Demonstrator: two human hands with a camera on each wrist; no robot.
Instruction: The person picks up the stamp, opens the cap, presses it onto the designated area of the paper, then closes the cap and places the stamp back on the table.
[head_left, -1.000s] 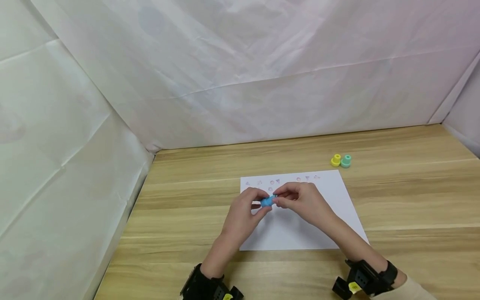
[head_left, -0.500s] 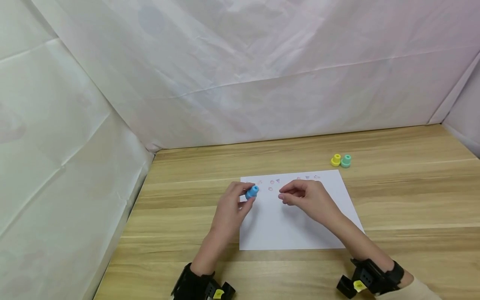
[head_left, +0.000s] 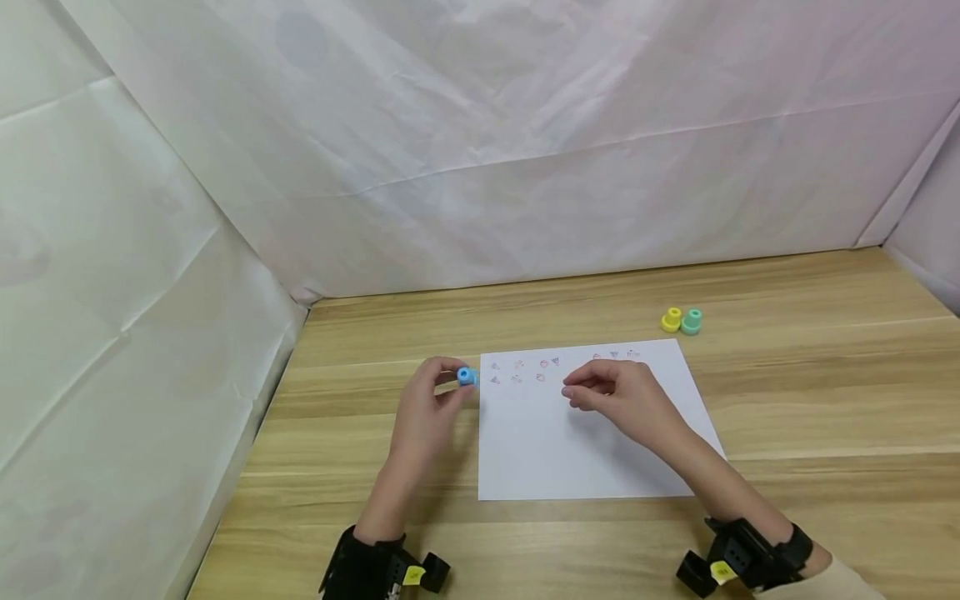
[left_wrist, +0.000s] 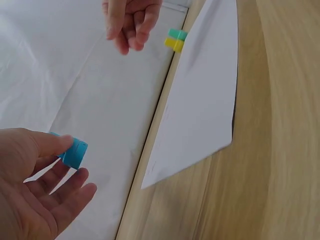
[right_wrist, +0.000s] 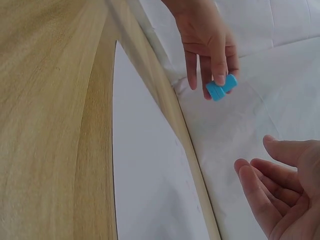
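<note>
No legible words, brands or numbers that we can find, small red and purple stamped marks along the far edge of the white paper sheet [head_left: 592, 425], too small for us to read, yellow tags on the wrist straps blank at this size.

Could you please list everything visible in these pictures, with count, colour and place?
small blue plastic stamp: one, blue, pinched in the left hand just off the paper's far left corner.
small yellow plastic stamp: one, yellow, on the table beyond the paper's far right corner.
small green plastic stamp: one, mint green, touching the yellow one.
white paper sheet: one, white, flat on the table, small reddish prints along its far edge.
wooden table: one, light wood.
white cloth backdrop: white, behind and on both sides.
wrist cameras: two, black.
left hand: holds the blue stamp.
right hand: over the paper, holding nothing.
</note>
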